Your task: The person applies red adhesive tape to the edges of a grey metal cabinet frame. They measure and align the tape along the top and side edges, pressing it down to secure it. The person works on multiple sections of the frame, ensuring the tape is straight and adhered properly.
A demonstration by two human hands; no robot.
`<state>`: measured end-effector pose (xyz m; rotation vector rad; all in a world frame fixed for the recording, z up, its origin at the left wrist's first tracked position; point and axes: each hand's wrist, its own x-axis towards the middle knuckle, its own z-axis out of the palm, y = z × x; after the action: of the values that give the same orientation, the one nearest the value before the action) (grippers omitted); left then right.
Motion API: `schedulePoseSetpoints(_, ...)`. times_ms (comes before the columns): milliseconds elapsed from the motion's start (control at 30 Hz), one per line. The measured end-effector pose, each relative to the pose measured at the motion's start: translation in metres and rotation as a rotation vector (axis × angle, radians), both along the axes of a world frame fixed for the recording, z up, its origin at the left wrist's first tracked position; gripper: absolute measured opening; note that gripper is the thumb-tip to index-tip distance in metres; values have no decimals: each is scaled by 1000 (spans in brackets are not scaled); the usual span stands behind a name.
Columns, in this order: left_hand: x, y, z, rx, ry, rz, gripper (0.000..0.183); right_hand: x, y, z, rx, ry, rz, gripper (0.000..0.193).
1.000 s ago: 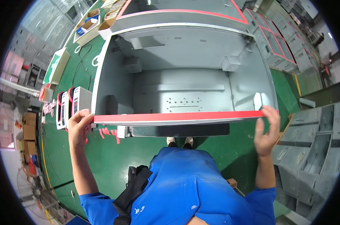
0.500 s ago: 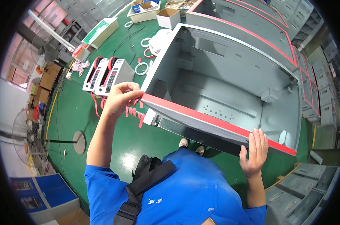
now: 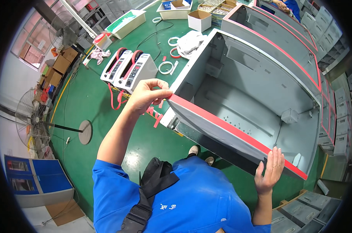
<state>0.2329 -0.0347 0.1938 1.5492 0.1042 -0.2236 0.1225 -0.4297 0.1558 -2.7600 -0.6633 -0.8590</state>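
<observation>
A large grey metal box [image 3: 238,93] lies with its open side up in front of me. Red tape [image 3: 226,122] runs along its near rim. At the near left corner my left hand [image 3: 149,96] is closed, thumb and finger pinching the end of that tape. Toward the right end of the same rim, my right hand [image 3: 270,171] lies flat against the tape and the outer wall, fingers stretched out. Inside the box are a small block-shaped fitting [image 3: 289,115] and a floor with several round holes.
Two white tape dispensers [image 3: 135,73] stand left of the box, cut red tape strips [image 3: 154,116] hanging nearby. Tape rolls [image 3: 166,68] and a white cloth [image 3: 190,44] lie beyond. More red-edged boxes [image 3: 273,39] line the back; a co-worker's hand [image 3: 280,4] shows there. A fan [image 3: 30,118] stands left.
The view has shifted, so the box and dispensers sit farther right and lower in the picture. My hands keep nearly the same places on the rim. A co-worker's hand has come into view.
</observation>
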Motion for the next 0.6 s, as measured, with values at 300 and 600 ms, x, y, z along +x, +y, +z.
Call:
schedulePoseSetpoints(300, -1, -3, 2, 19, -11, 31, 10, -1, 2, 0, 6, -4, -5, 40)
schedulePoseSetpoints(600, -2, -2, 0, 64, -40, 29, 11, -1, 3, 1, 0, -3, -10, 39)
